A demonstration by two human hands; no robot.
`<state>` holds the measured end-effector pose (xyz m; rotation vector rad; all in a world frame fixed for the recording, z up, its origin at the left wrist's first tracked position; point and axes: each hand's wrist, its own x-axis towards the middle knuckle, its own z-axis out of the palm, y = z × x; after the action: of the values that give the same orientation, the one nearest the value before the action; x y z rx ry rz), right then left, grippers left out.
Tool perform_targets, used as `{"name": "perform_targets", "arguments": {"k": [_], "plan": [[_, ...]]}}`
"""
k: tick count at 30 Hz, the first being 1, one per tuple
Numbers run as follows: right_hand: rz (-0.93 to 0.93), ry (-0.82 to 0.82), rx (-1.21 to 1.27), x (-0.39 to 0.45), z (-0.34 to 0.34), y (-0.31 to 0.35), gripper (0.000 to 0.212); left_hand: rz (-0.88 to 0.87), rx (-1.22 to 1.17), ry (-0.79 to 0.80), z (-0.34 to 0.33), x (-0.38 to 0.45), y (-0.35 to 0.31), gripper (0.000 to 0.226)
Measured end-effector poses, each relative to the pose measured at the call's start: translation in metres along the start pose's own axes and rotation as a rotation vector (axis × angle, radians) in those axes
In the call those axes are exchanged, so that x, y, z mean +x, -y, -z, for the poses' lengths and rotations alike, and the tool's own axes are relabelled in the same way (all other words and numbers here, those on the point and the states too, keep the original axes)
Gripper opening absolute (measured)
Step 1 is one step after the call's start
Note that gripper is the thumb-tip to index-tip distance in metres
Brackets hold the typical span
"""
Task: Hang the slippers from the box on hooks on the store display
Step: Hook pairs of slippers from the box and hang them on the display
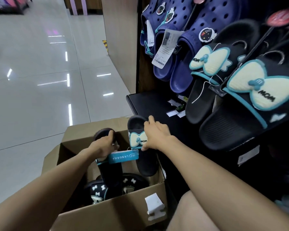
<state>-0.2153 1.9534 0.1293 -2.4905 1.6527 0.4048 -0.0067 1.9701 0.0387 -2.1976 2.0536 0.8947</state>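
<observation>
An open cardboard box stands on the floor below me. Over it I hold a pair of black slippers with cream bows. My left hand grips the left slipper across its strap. My right hand grips the right slipper over its bow strap. A blue tag hangs between the two. More black bow slippers lie at the bottom of the box. On the display at right, matching black slippers hang on hooks.
Navy perforated clogs with paper tags hang left of the black ones. A black shelf juts out under the display, with small tags lying on it. A white plastic piece sits on the box's front flap. Glossy tiled floor spreads to the left.
</observation>
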Motion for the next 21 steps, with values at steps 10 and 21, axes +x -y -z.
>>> {"name": "perform_targets", "arguments": {"k": [10,21], "plan": [[-0.065,-0.106,0.211,-0.029,0.023,0.026,0.096,-0.182,-0.192,-0.301,0.058,-0.079,-0.014,0.023],[-0.063,-0.216,0.336,-0.064,0.038,0.045,0.088,-0.284,-0.160,-0.321,0.060,-0.115,-0.038,0.054]]}}
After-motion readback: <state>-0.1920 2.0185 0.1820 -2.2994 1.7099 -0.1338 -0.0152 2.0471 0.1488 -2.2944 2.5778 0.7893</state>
